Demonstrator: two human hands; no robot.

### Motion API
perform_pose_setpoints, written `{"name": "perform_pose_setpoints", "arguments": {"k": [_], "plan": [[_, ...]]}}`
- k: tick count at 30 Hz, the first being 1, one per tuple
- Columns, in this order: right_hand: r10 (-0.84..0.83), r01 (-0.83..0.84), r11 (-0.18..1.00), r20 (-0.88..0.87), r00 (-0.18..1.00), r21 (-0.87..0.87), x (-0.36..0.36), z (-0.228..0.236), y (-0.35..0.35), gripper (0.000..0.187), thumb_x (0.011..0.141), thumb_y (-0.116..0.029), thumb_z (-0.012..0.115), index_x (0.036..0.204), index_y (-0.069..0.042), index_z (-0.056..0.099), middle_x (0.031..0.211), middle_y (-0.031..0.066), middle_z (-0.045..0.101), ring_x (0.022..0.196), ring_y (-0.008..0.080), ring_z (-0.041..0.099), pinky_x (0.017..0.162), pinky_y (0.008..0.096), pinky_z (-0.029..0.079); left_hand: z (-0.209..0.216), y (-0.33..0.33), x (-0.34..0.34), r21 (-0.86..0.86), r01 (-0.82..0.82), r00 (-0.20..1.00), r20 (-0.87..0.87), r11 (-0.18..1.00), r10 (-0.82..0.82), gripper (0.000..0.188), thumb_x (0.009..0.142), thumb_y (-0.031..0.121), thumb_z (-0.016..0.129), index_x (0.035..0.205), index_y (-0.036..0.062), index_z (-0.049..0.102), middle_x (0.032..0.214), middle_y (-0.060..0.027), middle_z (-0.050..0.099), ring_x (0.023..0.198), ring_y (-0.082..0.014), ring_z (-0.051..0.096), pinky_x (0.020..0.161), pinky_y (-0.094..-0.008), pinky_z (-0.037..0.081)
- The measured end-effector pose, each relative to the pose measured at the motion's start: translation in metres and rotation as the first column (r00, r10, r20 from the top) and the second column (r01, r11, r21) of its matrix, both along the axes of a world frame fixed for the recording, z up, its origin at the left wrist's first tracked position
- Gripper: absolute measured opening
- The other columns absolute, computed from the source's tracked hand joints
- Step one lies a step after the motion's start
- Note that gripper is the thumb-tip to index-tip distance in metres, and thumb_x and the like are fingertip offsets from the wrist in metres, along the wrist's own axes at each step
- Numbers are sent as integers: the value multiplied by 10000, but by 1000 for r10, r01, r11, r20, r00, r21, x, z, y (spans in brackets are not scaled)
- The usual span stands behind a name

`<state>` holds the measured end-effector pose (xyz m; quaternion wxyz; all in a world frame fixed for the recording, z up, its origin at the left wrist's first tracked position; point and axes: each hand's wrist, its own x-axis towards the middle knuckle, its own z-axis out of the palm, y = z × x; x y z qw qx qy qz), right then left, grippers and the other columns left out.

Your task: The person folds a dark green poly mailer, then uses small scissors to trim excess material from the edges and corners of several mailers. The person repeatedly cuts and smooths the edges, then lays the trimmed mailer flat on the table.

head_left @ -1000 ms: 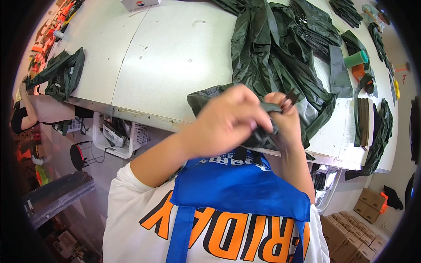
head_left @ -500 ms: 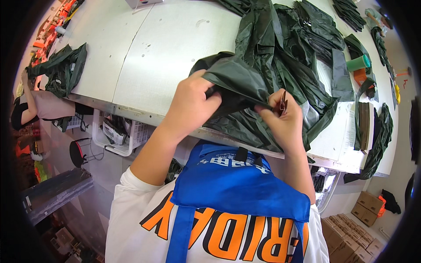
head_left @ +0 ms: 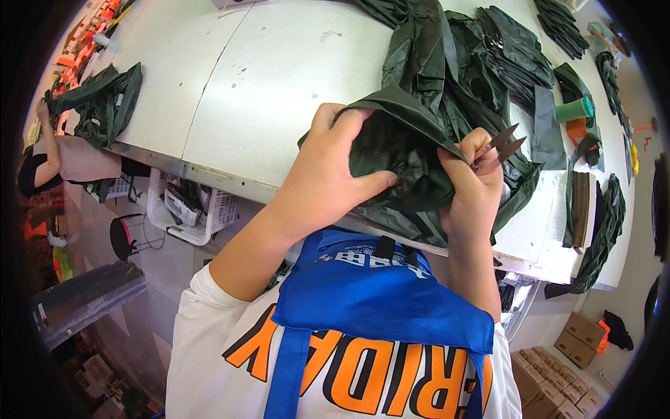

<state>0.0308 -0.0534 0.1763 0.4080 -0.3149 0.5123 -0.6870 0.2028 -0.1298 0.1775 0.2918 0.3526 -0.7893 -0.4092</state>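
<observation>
Between my hands is a dark green, slightly shiny fabric piece, its edge spread into a wide, pocket-like opening. My left hand holds the left side of that edge, its fingers hooked at the rim and its thumb apart, pointing into the opening. On the other side, my right hand pinches the rim between thumb and finger. The same hand keeps a pair of small scissors in its palm, the parted blades sticking out to the upper right. More dark green fabric lies in a rumpled heap just beyond.
The white table has a metal front edge. Folded green pieces, a green roll and strips lie right. A white basket hangs below. Far left, another person handles green fabric. Cardboard boxes stand lower right.
The fabric's opening has been spread wider and turned toward me, showing its inside. My left hand has shifted right with its thumb extended. The scissors in my right hand now point outward, blades visible.
</observation>
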Motion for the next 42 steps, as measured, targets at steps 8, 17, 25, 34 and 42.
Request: {"name": "perform_pose_setpoints", "arguments": {"k": [8, 17, 25, 34, 42], "plan": [[171, 38, 925, -502, 848, 379, -22, -61, 15, 183, 856, -141, 657, 952, 8, 613, 856, 81, 638, 657, 128, 587, 616, 255, 455, -12, -109, 112, -324, -212, 860, 386, 922, 334, 683, 695, -107, 537, 1331, 142, 518, 1208, -182, 567, 1143, -285, 542, 991, -339, 407], [303, 441, 669, -762, 573, 598, -75, -175, 78, 619, 748, -377, 749, 1192, -2, 534, 1080, 197, 623, 984, 367, 606, 833, 413, 487, -54, -118, 171, -741, -424, 565, 233, 521, 792, 443, 836, 46, 570, 1273, 88, 507, 1337, -160, 457, 1234, -308, 447, 1047, -407, 354], [34, 415, 750, -658, 752, 514, -118, -179, 53, 207, 824, -193, 685, 861, 4, 633, 706, 60, 621, 649, 127, 539, 615, 297, 436, -205, -77, 0, -145, -5, 786, 611, 989, 94, 370, 871, 295, 609, 1139, 44, 560, 1017, -183, 618, 973, -372, 566, 869, -441, 434], [557, 303, 468, -544, 628, 830, -152, -140, 155, 272, 851, -246, 645, 803, 19, 602, 701, 142, 613, 633, 220, 580, 622, 338, 459, -190, -12, 76, 371, 243, 593, 674, 896, -440, 240, 785, 271, 664, 890, 67, 595, 818, -172, 619, 819, -373, 601, 703, -457, 467], [440, 327, 629, -670, 598, 705, -139, -193, 2, 520, 789, -363, 696, 1125, 20, 593, 981, 204, 655, 939, 308, 638, 843, 346, 472, -157, -45, -45, 9, -95, 896, 437, 995, 81, 656, 779, 215, 712, 1359, 156, 411, 1356, -196, 397, 1190, -389, 470, 978, -434, 418]]}}
